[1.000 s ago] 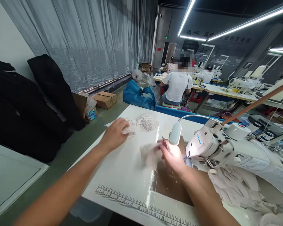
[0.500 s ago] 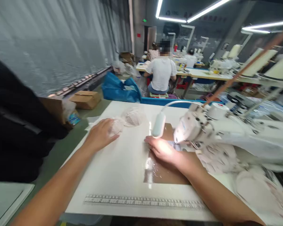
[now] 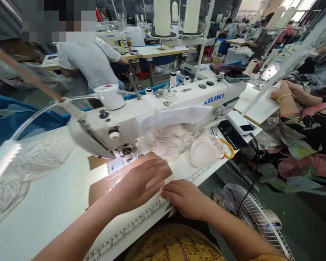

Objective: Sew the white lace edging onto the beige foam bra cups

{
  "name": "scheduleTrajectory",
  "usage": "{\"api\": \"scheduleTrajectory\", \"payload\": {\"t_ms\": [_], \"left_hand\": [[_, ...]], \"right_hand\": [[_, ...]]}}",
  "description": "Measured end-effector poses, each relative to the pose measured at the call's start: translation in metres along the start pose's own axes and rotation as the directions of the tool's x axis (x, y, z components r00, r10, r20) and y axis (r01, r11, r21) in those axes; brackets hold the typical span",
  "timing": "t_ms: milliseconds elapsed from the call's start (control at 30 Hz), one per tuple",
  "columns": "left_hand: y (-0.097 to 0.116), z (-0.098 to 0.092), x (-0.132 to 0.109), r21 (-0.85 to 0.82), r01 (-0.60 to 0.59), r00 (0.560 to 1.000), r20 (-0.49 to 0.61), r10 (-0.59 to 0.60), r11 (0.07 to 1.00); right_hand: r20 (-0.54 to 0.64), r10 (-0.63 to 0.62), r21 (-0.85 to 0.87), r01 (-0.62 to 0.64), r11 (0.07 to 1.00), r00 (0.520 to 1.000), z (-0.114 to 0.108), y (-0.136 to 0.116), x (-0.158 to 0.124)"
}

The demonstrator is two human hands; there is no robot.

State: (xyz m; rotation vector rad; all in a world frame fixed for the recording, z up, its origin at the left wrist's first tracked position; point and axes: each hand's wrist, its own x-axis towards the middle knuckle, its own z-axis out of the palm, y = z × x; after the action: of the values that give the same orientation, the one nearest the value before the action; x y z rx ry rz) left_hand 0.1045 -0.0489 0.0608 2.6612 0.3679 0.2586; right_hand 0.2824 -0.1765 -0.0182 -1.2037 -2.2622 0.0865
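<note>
My left hand reaches over the brown sheet on the sewing table, its fingers stretched out and nothing visible in them. Beside it at the table's front edge, my right hand has its fingers curled together. A pale pointed piece shows just below that hand; what the fingers hold is hidden. Behind my hands stands the white sewing machine, its lamp-lit needle area just past the sheet. Pinkish gathered fabric lies under the machine arm, near a smooth fabric cup.
Lacy white pieces lie at the left. Yellow-handled scissors, a dark phone and a white box are at the right. A fan stands below. A co-worker's hands work at the far right.
The view has swung right. My left hand has left the lacy pieces and come over the brown sheet; my right hand has moved from the sheet to the table's front edge.
</note>
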Motion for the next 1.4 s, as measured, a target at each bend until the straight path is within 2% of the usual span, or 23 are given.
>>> {"api": "scheduleTrajectory", "payload": {"t_ms": [67,167,233,300,367,467,533,667,767,833,933,1033,1100,1233,1267,1333,1400], "left_hand": [[-0.001,0.020,0.042,0.033,-0.071,0.997,-0.032,0.072,0.997],[-0.007,0.052,0.093,0.024,-0.194,0.981,0.029,0.193,0.981],[-0.010,0.070,0.117,-0.029,-0.228,0.971,0.059,0.230,0.973],[-0.011,0.080,0.132,-0.099,-0.220,0.973,0.050,0.225,0.971],[-0.008,0.082,0.141,-0.183,-0.163,0.985,0.022,0.170,0.969],[0.003,0.072,0.144,-0.339,0.038,0.999,0.002,-0.040,0.940],[0.011,0.061,0.139,-0.457,0.149,0.984,-0.018,-0.176,0.877],[0.023,0.037,0.106,-0.672,0.147,0.965,-0.065,-0.255,0.726],[0.025,0.023,0.062,-0.771,0.132,0.955,-0.070,-0.289,0.623],[0.024,0.017,0.028,-0.798,0.118,0.938,-0.106,-0.330,0.591],[0.022,0.009,-0.021,-0.789,0.144,0.906,-0.138,-0.401,0.597],[0.020,0.001,-0.063,-0.788,0.243,0.874,-0.075,-0.480,0.566],[0.019,-0.004,-0.087,-0.777,0.291,0.843,-0.068,-0.534,0.559],[0.018,-0.012,-0.126,-0.695,0.369,0.765,-0.149,-0.626,0.617],[0.018,-0.014,-0.133,-0.676,0.375,0.764,-0.161,-0.624,0.634],[0.017,-0.017,-0.145,-0.655,0.347,0.792,-0.179,-0.584,0.671],[0.017,-0.020,-0.152,-0.647,0.287,0.833,-0.195,-0.518,0.706]], "right_hand": [[-0.108,0.041,0.013,-0.039,0.999,0.993,-0.006,0.004,-0.018],[-0.260,0.114,0.041,-0.107,0.993,0.959,-0.012,0.013,-0.040],[-0.324,0.162,0.070,-0.147,0.987,0.932,-0.014,0.019,-0.052],[-0.351,0.195,0.113,-0.165,0.980,0.916,-0.016,0.025,-0.060],[-0.356,0.216,0.168,-0.165,0.972,0.909,-0.017,0.031,-0.064],[-0.350,0.242,0.225,-0.169,0.960,0.905,-0.019,0.036,-0.065],[-0.337,0.250,0.244,-0.172,0.954,0.908,-0.020,0.038,-0.064],[-0.313,0.264,0.261,-0.184,0.948,0.912,-0.021,0.036,-0.064],[-0.317,0.293,0.315,-0.191,0.930,0.902,-0.022,0.033,-0.065],[-0.307,0.323,0.355,-0.207,0.911,0.895,-0.024,0.032,-0.062],[-0.222,0.373,0.339,-0.287,0.896,0.901,-0.027,0.030,-0.048],[-0.065,0.390,0.200,-0.370,0.907,0.919,-0.021,0.027,-0.023],[0.011,0.345,0.067,-0.344,0.936,0.939,-0.011,0.024,-0.005],[0.062,0.195,-0.134,-0.185,0.974,0.979,0.012,0.018,0.023],[0.064,0.169,-0.147,-0.158,0.977,0.984,0.015,0.016,0.030],[0.070,0.130,-0.085,-0.124,0.989,0.989,0.017,0.008,0.044],[0.086,0.117,0.118,-0.126,0.985,0.989,0.013,-0.006,0.063]]}}
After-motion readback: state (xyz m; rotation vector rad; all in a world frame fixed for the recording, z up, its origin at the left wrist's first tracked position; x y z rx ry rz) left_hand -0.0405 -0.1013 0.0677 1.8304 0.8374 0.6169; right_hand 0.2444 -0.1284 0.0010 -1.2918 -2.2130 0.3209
